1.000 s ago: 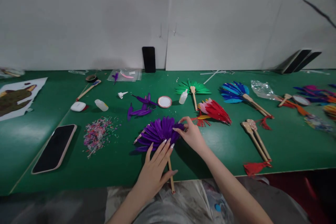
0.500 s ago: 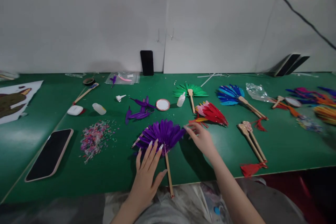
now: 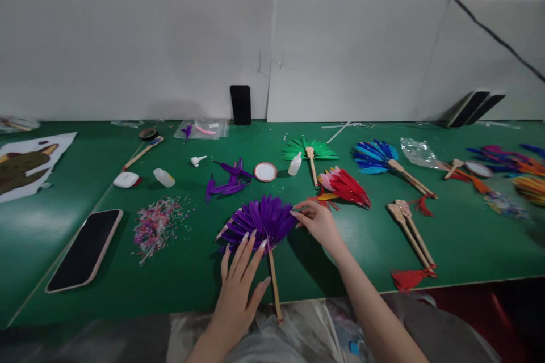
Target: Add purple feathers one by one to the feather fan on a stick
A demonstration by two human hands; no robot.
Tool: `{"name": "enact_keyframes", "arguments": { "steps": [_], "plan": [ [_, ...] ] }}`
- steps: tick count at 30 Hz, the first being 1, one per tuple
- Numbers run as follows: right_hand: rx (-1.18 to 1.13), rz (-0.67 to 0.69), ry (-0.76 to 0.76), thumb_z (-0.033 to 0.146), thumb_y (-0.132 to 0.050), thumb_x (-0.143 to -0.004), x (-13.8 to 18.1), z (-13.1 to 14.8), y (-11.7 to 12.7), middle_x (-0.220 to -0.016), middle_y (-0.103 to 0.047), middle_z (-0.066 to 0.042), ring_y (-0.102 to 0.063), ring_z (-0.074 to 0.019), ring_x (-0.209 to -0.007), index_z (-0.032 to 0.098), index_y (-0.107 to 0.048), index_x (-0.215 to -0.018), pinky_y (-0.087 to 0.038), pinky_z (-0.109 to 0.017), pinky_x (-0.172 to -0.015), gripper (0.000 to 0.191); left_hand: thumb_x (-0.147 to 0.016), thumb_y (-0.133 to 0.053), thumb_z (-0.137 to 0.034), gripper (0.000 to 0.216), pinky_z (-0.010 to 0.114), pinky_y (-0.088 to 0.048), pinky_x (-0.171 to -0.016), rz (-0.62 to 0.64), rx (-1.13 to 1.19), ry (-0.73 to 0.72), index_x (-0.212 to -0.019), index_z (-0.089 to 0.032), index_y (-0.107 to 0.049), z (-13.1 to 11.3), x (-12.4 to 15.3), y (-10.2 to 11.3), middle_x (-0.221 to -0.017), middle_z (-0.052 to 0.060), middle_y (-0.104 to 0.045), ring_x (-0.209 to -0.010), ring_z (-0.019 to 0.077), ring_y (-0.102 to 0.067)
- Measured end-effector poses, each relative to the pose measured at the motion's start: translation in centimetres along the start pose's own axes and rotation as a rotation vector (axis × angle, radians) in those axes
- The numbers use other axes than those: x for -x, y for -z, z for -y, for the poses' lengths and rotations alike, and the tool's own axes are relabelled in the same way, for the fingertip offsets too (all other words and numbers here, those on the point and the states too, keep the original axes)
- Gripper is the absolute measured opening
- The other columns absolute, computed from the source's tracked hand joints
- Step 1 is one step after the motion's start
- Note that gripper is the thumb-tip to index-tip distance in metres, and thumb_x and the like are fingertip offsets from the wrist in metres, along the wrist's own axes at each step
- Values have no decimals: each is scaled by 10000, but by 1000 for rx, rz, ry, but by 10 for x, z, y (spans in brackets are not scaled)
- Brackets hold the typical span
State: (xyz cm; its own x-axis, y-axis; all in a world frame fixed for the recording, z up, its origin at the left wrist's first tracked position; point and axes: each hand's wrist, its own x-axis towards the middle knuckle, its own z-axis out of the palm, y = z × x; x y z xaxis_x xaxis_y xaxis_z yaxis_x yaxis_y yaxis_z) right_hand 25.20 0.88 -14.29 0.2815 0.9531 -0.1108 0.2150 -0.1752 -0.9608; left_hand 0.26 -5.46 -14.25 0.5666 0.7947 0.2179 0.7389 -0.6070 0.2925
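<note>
A purple feather fan (image 3: 269, 216) lies spread on the green table, its thin wooden handle (image 3: 275, 281) reaching past the front edge. My left hand (image 3: 240, 275) rests with outstretched fingers on the fan's lower left feathers. At the fan's right edge, the fingertips of my right hand (image 3: 320, 227) pinch the tip of a purple feather (image 3: 289, 216). Behind the fan are loose purple feathers (image 3: 230, 186), a small round white dish with a reddish rim (image 3: 265, 172) and a small white bottle (image 3: 294, 164).
Left of the fan lie a pile of coloured bits (image 3: 155, 227) and a phone (image 3: 85, 249). To the right are red feathers (image 3: 348, 188), a green fan (image 3: 326, 148), a blue fan (image 3: 374, 156) and wooden handles with a red tassel (image 3: 411, 279). White panels (image 3: 361, 51) stand behind.
My right hand has moved slightly left, and its fingers have closed on the feather tip at the fan's right edge. My left hand stays on the fan. The view has shifted slightly.
</note>
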Motion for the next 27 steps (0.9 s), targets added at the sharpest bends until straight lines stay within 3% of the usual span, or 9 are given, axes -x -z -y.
{"name": "enact_keyframes", "arguments": {
  "steps": [12,21,27],
  "plan": [
    [30,-20,34,635,-645,-696,-1,-5,-6,-526,-604,9,-616,-171,-453,218,-534,-665,-492,-277,-463,432,-975,-381,-217,590,468,-132,-1149,-3,-42,-16,-1511,-273,-141,1,0,-1,-1549,64,-281,-1441,234,-215],
    [186,-65,116,518,-580,-802,0,-8,-9,-548,-616,13,-596,-175,-467,223,-595,-842,-462,-278,-501,299,-964,-401,-229,604,469,-81,-1157,-4,-66,-63,-1513,-264,-153,-3,-3,2,-1546,58,-289,-1442,245,-205],
    [268,-131,146,523,-549,-830,2,-8,-12,-501,-566,23,-533,-159,-445,210,-664,-909,-419,-264,-494,343,-973,-390,-301,621,475,-59,-1163,36,-61,-167,-1518,-202,-110,-11,-19,8,-1503,69,-380,-1429,242,-231]
  ]
}}
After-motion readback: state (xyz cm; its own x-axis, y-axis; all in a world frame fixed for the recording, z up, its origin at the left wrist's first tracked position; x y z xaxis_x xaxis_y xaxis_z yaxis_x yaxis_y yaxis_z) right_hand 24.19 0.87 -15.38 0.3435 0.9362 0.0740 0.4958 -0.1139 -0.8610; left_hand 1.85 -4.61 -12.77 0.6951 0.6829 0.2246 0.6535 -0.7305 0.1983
